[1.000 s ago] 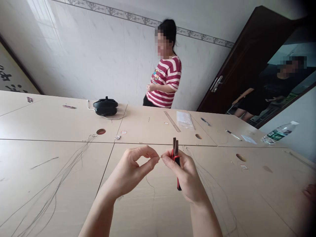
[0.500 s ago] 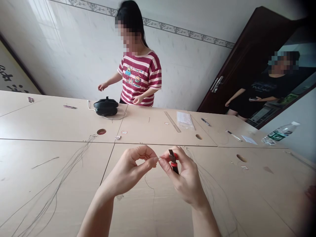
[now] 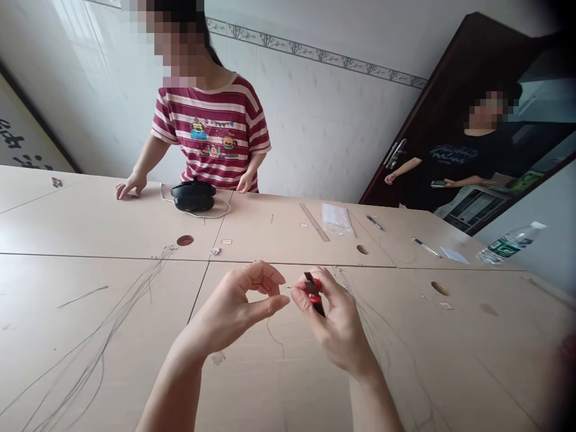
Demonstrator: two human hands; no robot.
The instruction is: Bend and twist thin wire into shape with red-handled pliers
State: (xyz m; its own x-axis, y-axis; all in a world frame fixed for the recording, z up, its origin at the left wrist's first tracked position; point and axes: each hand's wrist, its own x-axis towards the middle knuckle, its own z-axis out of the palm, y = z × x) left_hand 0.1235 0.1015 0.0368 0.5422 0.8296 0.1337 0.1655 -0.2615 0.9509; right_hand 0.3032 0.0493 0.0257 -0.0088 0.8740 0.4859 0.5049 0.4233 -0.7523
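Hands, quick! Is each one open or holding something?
Left hand: open, thumb and index finger apart.
Right hand: closed around red-handled pliers, seemingly pinching a thin wire too.

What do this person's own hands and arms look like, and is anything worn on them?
The left hand and right hand are ordinary human hands without gloves. No rings show on the visible fingers. The forearms are bare, with no sleeves as far as the picture reaches, and no watch, bracelet, cable or marking can be made out.
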